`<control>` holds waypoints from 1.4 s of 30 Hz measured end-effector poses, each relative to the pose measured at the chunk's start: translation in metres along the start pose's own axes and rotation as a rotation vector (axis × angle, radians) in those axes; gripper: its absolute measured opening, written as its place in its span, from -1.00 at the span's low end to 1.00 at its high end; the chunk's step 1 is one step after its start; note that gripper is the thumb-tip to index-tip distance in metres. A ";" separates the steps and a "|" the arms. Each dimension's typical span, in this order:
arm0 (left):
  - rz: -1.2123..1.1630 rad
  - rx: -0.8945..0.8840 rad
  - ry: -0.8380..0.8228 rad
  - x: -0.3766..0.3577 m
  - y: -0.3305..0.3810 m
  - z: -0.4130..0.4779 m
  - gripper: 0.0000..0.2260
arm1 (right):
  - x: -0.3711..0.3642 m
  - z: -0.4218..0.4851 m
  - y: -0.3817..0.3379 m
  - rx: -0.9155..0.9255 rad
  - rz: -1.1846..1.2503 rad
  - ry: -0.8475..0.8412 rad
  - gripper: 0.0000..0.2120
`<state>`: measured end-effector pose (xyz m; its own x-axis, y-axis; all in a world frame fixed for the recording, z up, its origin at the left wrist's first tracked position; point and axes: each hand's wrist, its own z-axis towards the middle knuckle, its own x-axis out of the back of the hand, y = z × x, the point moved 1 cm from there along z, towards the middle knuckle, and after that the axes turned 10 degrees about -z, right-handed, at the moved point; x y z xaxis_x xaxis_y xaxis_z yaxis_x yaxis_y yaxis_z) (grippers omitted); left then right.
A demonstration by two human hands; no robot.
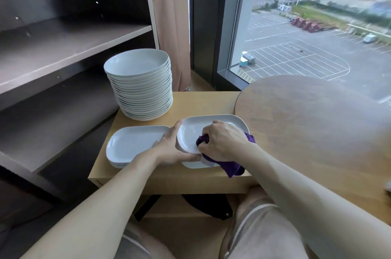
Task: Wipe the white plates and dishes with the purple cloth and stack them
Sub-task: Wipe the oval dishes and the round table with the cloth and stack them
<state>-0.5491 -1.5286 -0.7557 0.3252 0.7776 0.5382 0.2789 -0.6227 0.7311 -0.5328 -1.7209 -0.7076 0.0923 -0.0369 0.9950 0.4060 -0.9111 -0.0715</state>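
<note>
Dark shelf unit fills the left. A round wooden tabletop sits right, overlapping the low wooden table. On the table, far left, is a tall stack of round plates. Near left is a short stack of rectangular dishes.

Task item: one rectangular dish at near centre of the table, just right of the short stack, looks raised and tilted. A white edge shows under its near side, maybe another dish, can't tell.

Left hand grips this dish by its left and near rim, fingers wrapped on the edge. Right hand is closed round the bunched purple cloth, pressing it into the dish's hollow. A cloth tail hangs off the near side.

Step in hand, judged: wiping the inside. To do it well:
- Hold the rim firmly so the dish doesn't slip or knock the neighbouring stack.
- Sweep the cloth across the whole hollow and into the corners, then the rim.
- Keep the loose tail clear.
- Set it squarely on the near-left stack.
</note>
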 end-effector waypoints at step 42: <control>0.122 -0.006 -0.033 -0.002 -0.004 0.013 0.17 | -0.010 0.054 0.001 -0.073 -0.186 0.216 -0.74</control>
<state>-0.5388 -1.5295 -0.7652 0.3862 0.6930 0.6088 0.2299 -0.7115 0.6640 -0.4846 -1.6992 -0.7216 -0.1766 0.0536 0.9828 0.3305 -0.9373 0.1105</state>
